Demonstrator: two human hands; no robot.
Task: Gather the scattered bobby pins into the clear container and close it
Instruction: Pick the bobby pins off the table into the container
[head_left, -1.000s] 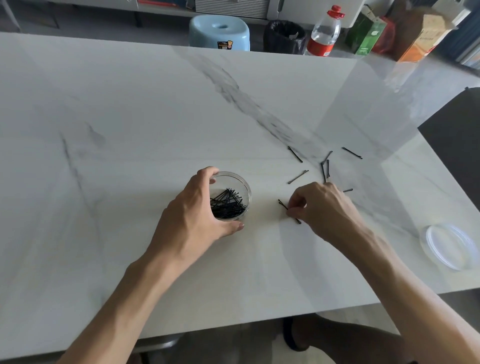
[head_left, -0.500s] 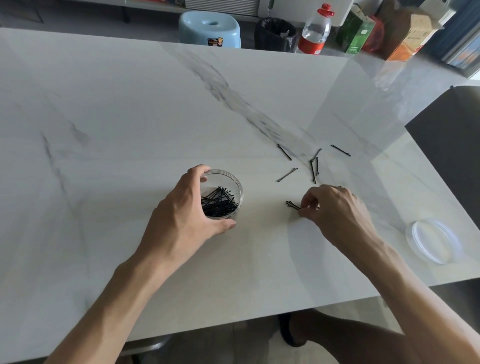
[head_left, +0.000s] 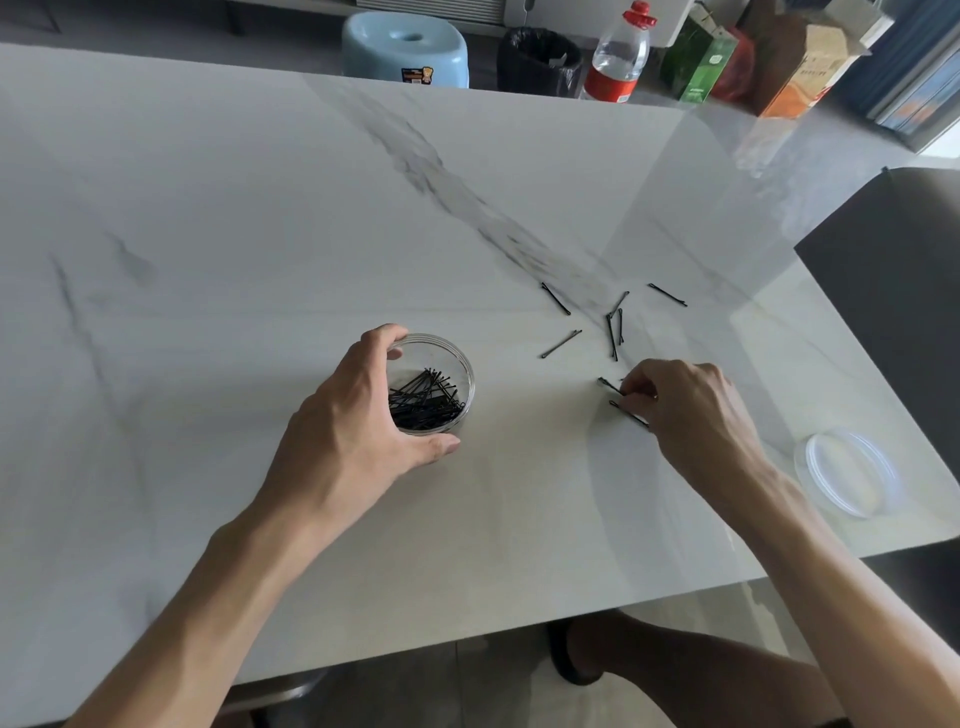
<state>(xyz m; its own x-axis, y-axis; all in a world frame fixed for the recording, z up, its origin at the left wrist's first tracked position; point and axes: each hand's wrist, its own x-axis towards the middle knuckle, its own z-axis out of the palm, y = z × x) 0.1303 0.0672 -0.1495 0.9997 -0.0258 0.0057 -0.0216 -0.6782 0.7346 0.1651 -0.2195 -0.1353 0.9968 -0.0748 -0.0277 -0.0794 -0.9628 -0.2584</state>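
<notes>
A round clear container (head_left: 457, 364) stands on the white marble table (head_left: 260, 208) with several black bobby pins (head_left: 423, 400) inside. My left hand (head_left: 358, 426) wraps around its left and near side. My right hand (head_left: 685, 405) pinches bobby pins (head_left: 608, 385) at its fingertips, just above the table; another pin (head_left: 626, 413) lies under the fingers. Several loose pins lie beyond: one (head_left: 561, 344), one (head_left: 556, 299), a small cluster (head_left: 614, 330) and one (head_left: 667, 294). The clear lid (head_left: 847, 470) lies flat near the right edge.
A dark chair (head_left: 893, 312) stands past the table's right edge. Beyond the far edge are a blue stool (head_left: 405, 49), a black bin (head_left: 537, 60), a red-capped bottle (head_left: 618, 54) and cartons (head_left: 698, 60). My leg shows below the near edge.
My right hand has picked up the pin it was touching and shifted slightly right and away to the neighbouring pins. The left hand has stayed on the container.
</notes>
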